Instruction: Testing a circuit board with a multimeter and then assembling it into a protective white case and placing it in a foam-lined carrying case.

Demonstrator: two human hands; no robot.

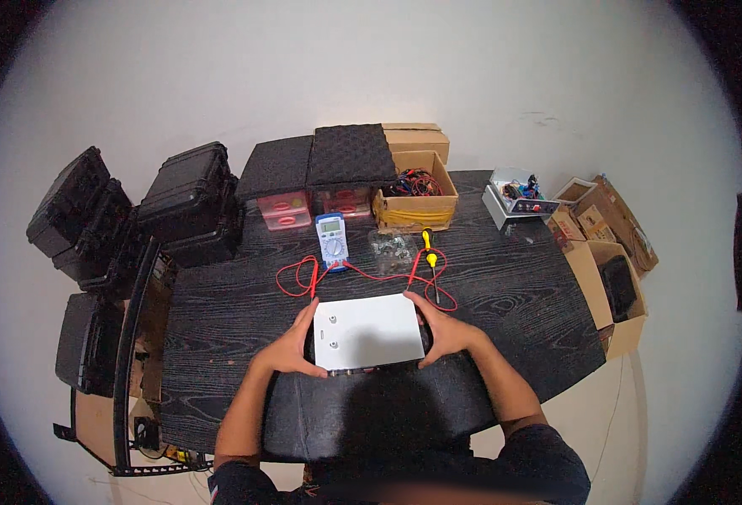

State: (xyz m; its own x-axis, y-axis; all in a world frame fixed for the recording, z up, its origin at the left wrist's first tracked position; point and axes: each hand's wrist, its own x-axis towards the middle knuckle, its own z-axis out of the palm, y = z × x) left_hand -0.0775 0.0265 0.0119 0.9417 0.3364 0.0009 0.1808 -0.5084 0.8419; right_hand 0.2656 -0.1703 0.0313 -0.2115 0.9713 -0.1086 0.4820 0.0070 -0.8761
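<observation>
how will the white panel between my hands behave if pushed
The white panel is probably stiff: its edges look straight. Its smooth-looking face might be slippery. Being broad and flat, it seems unlikely to roll.

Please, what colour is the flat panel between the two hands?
The panel is white, best in the head view.

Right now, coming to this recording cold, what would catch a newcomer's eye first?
The white panel held between the left hand and the right hand stands out first, at the front of the dark table. Beyond it, a blue-and-white multimeter with red leads sits left of a yellow-handled screwdriver. Black hard cases are stacked at the far left.
</observation>
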